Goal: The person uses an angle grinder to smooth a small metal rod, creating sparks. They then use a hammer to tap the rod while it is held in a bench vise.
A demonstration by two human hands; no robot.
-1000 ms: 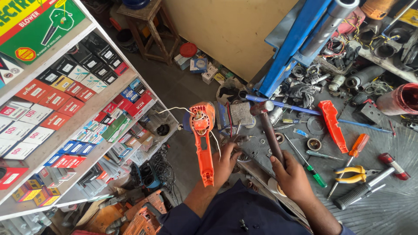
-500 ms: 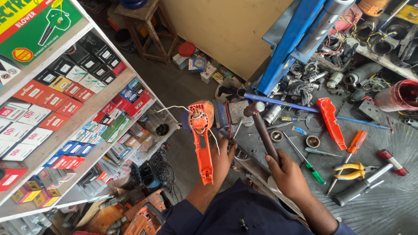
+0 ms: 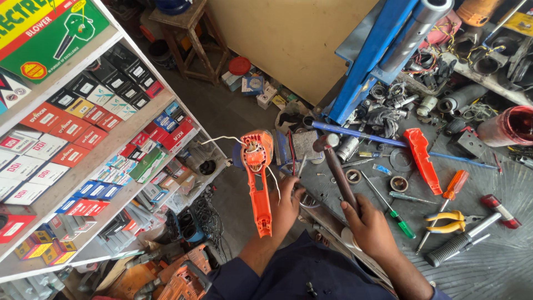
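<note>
Head view | left hand (image 3: 288, 203) fingers hold orange open tool housing (image 3: 258, 178) | right hand (image 3: 369, 228) fingers grip hammer (image 3: 336, 166)

We see yellow-handled pliers (image 3: 447, 221) on the right, a red lid (image 3: 240, 65) far off, boxed shelves (image 3: 94, 144) left.

Cluttered metal workbench (image 3: 499, 266), yellow pliers (image 3: 448, 221), green screwdriver (image 3: 388, 206), orange casing half (image 3: 420, 159)

Both forearms reach forward, left hand (image 3: 287, 204) and right hand (image 3: 369, 226) each closed in a grip.
</note>
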